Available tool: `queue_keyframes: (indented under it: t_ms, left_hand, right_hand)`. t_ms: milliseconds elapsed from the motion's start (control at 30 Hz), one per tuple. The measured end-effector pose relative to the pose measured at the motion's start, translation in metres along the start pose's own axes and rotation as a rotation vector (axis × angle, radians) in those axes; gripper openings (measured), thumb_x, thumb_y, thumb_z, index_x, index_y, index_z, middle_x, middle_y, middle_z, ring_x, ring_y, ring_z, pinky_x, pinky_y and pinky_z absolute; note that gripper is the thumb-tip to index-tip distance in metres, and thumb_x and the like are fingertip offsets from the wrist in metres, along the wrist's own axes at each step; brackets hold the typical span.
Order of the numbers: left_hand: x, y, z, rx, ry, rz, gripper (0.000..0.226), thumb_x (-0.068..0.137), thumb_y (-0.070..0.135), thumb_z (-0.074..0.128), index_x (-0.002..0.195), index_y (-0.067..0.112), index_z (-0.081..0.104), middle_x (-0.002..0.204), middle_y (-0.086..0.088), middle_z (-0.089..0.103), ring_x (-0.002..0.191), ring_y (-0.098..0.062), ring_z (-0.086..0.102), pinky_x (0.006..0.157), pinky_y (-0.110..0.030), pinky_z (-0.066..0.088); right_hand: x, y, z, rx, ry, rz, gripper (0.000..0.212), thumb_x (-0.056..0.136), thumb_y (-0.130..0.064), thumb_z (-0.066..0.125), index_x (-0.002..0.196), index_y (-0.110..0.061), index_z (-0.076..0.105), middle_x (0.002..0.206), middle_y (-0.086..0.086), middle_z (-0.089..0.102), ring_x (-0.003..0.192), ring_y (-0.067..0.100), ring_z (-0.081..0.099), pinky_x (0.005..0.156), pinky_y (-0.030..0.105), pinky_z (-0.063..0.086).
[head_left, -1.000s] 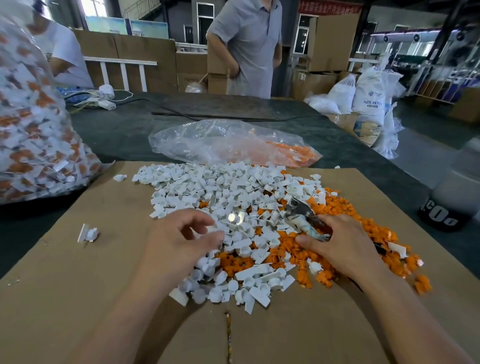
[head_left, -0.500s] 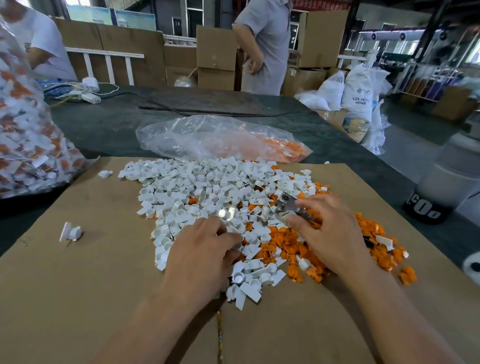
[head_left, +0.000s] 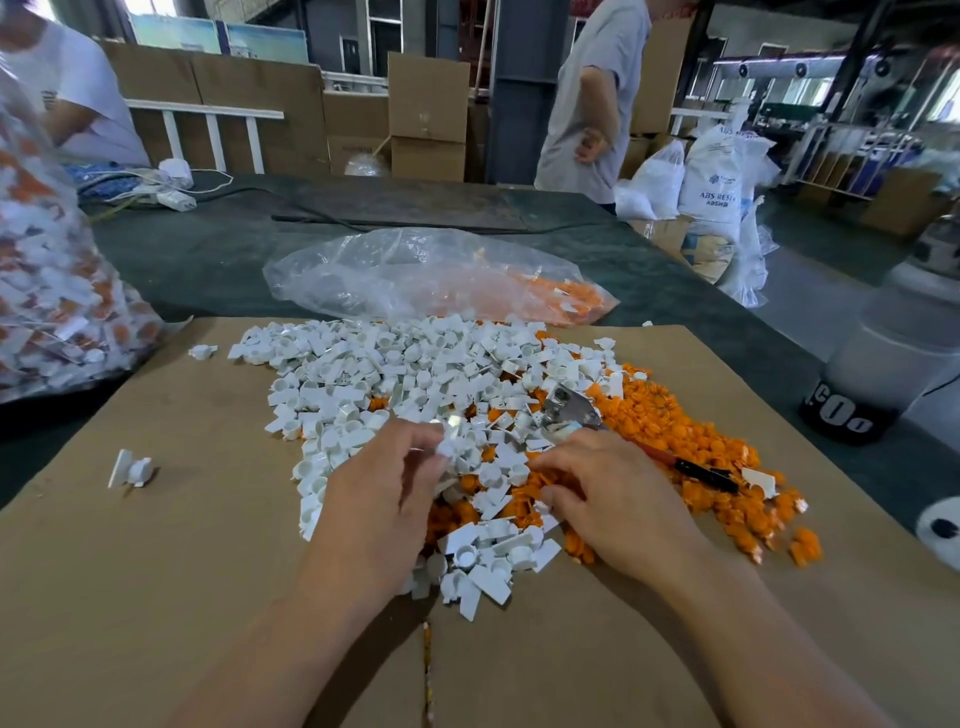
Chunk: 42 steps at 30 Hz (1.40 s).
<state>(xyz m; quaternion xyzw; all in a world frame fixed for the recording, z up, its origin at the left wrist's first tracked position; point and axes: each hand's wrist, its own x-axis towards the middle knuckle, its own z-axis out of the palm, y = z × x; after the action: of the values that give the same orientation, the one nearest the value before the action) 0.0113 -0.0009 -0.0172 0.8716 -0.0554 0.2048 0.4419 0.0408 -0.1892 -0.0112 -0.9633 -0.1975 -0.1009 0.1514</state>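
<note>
The left hand (head_left: 379, 499) has its grip pinched on one white piece (head_left: 448, 446) above the heap (head_left: 395, 374). At four o'clock the right hand (head_left: 618, 499) curls onto the heap, and I cannot tell what its grip holds. Pliers (head_left: 569, 408) lie at two o'clock. A slack pinch could let the piece fall among look-alikes and be lost.

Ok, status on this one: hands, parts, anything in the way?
Left grip pinches a white part over the pile. Right grip curled on the pile, hold unclear. Metal tool lies on the pile beside that grip.
</note>
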Motion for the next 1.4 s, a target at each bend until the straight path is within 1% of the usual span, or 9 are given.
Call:
queue_keyframes:
  t_ms: [167,233,400,467,533,700,1000,1233,1400]
  left_hand:
    - [0.001,0.002,-0.001,-0.103,0.007,-0.129,0.033,0.082,0.013,0.068,0.090,0.039,0.050,0.090,0.017,0.054,0.086,0.017,0.049,0.064,0.002,0.037]
    - [0.002,0.001,-0.002,-0.098,-0.008,-0.121,0.034,0.079,0.015,0.071,0.094,0.040,0.054,0.088,0.013,0.052,0.084,0.011,0.049,0.066,0.000,0.038]
    - [0.001,0.002,-0.003,-0.261,-0.015,-0.210,0.024,0.070,0.021,0.078,0.074,0.040,0.065,0.059,0.009,0.060,0.054,0.000,0.054,0.050,-0.009,0.042]
    - [-0.001,0.005,-0.002,-0.320,-0.028,-0.210,0.023,0.072,0.021,0.076,0.072,0.041,0.066,0.062,0.012,0.066,0.054,-0.004,0.060,0.051,-0.012,0.046]
    - [-0.001,0.007,-0.001,-0.391,-0.034,-0.213,0.022,0.076,0.017,0.073,0.075,0.038,0.067,0.064,0.007,0.070,0.057,-0.007,0.066,0.054,-0.015,0.051]
    - [-0.001,0.007,0.002,-0.534,-0.052,-0.228,0.027,0.079,0.000,0.065,0.077,0.027,0.068,0.061,-0.006,0.070,0.058,-0.015,0.069,0.054,-0.018,0.054]
    - [-0.004,0.009,0.005,-0.537,-0.045,-0.188,0.037,0.078,-0.004,0.066,0.076,0.033,0.068,0.062,-0.002,0.070,0.058,-0.012,0.069,0.053,-0.014,0.051]
    - [-0.010,0.015,0.006,-0.502,-0.024,-0.155,0.053,0.076,0.000,0.066,0.074,0.053,0.068,0.062,0.004,0.069,0.053,-0.006,0.064,0.051,-0.016,0.051]
    - [-0.014,0.020,0.001,-0.422,-0.030,-0.091,0.041,0.077,0.009,0.069,0.070,0.050,0.070,0.065,0.013,0.070,0.055,0.000,0.063,0.051,-0.008,0.045]
  right_hand:
    - [0.000,0.003,0.001,0.047,0.053,-0.014,0.023,0.093,-0.024,0.051,0.111,-0.026,0.064,0.105,-0.009,0.058,0.102,0.007,0.046,0.083,0.016,0.033]
    - [0.000,0.003,0.000,0.090,0.084,-0.006,0.021,0.092,-0.022,0.053,0.108,-0.025,0.067,0.100,-0.010,0.057,0.096,0.005,0.048,0.077,0.011,0.032]
    - [-0.002,-0.009,-0.004,0.392,0.251,0.050,0.016,0.084,-0.013,0.065,0.097,-0.018,0.072,0.077,-0.023,0.055,0.071,-0.002,0.058,0.067,0.002,0.039]
    - [-0.005,-0.022,-0.004,0.592,0.286,0.060,0.017,0.081,-0.012,0.068,0.088,-0.028,0.071,0.068,-0.026,0.061,0.072,-0.007,0.060,0.064,0.003,0.042]
    - [-0.009,-0.035,-0.001,0.674,0.280,0.019,0.025,0.080,-0.012,0.069,0.079,-0.037,0.067,0.074,-0.028,0.064,0.072,-0.007,0.061,0.062,0.005,0.044]
    - [-0.009,-0.046,0.006,0.639,0.328,0.006,0.009,0.079,-0.011,0.070,0.082,-0.019,0.072,0.065,-0.023,0.062,0.067,0.000,0.062,0.061,0.015,0.050]
    - [-0.009,-0.049,0.007,0.607,0.416,0.052,0.007,0.079,-0.011,0.070,0.078,-0.018,0.070,0.064,-0.016,0.063,0.060,0.006,0.062,0.054,0.027,0.053]
    - [-0.009,-0.052,0.010,0.622,0.415,0.072,0.007,0.078,-0.010,0.070,0.076,-0.018,0.070,0.062,-0.017,0.062,0.060,0.002,0.062,0.053,0.019,0.051]
    - [-0.010,-0.054,0.009,0.652,0.388,0.088,0.014,0.078,-0.008,0.069,0.071,-0.019,0.067,0.062,-0.021,0.062,0.060,-0.001,0.061,0.052,0.009,0.046]
